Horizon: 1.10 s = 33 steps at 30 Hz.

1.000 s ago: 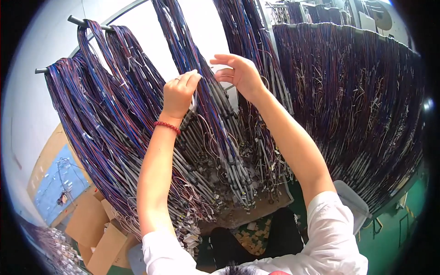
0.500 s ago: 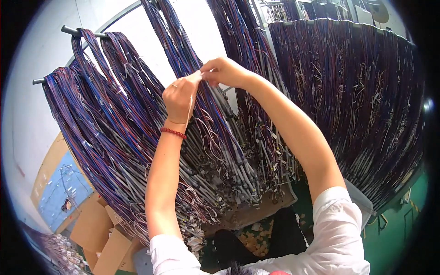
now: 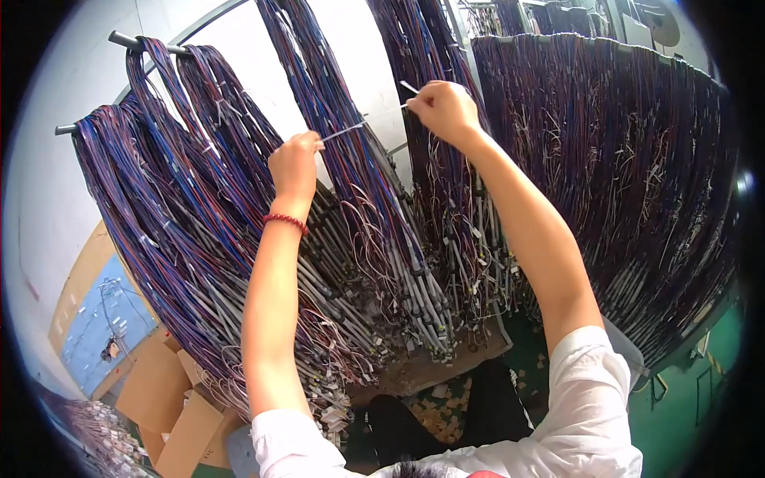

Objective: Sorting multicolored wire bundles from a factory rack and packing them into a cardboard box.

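My left hand [image 3: 293,166], a red bead bracelet [image 3: 285,220] at its wrist, is closed on one end of a thin white strip [image 3: 343,132]. The strip runs taut, slanting up to the right, to my right hand [image 3: 448,111], whose fingers pinch it; a short white end sticks out above them. Whether it is tape, cord or a tie I cannot make out. Behind the strip hangs a bundle of blue, red and dark wires [image 3: 319,80]. Both arms are raised in front of the hanging wires.
Wire harnesses [image 3: 151,191] drape over bars [image 3: 127,40] on the left. A dense rack of harnesses [image 3: 598,159] fills the right. Grey-sleeved ends and connectors [image 3: 430,319] hang low ahead. An open cardboard box [image 3: 163,398] stands at the lower left, beside a blue board [image 3: 107,323].
My hands have moved apart from where they met, the left one left and slightly down, the right one right and up. The white strip is now stretched between them.
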### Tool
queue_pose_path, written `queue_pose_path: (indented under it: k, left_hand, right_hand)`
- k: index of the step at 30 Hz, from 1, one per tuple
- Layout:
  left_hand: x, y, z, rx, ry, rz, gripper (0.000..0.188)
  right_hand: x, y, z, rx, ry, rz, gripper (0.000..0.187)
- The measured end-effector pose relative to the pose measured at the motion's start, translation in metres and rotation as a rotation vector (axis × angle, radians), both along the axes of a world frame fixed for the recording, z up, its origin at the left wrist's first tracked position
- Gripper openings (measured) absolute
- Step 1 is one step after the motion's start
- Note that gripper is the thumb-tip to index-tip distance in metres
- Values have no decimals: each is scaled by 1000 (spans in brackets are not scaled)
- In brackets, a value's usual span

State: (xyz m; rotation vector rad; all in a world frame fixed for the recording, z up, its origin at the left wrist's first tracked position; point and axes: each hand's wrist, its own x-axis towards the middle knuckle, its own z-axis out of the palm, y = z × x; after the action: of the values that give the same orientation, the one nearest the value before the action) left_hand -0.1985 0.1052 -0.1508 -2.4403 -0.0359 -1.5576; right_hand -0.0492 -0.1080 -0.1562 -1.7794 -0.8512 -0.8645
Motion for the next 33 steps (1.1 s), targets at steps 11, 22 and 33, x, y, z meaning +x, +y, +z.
queue_pose_path:
  k: [11,22,33]
  left_hand:
    - [0,17,-5,-659,494,-578,22]
    - [45,-16,-7,-872,85,-995,30]
    - [53,-18,-23,3,48,-356,13]
  right_hand:
    - [32,7,-25,167,137,74,24]
    - [13,25,-54,372,217,403,22]
    - [-36,17,-56,319,-112,718,16]
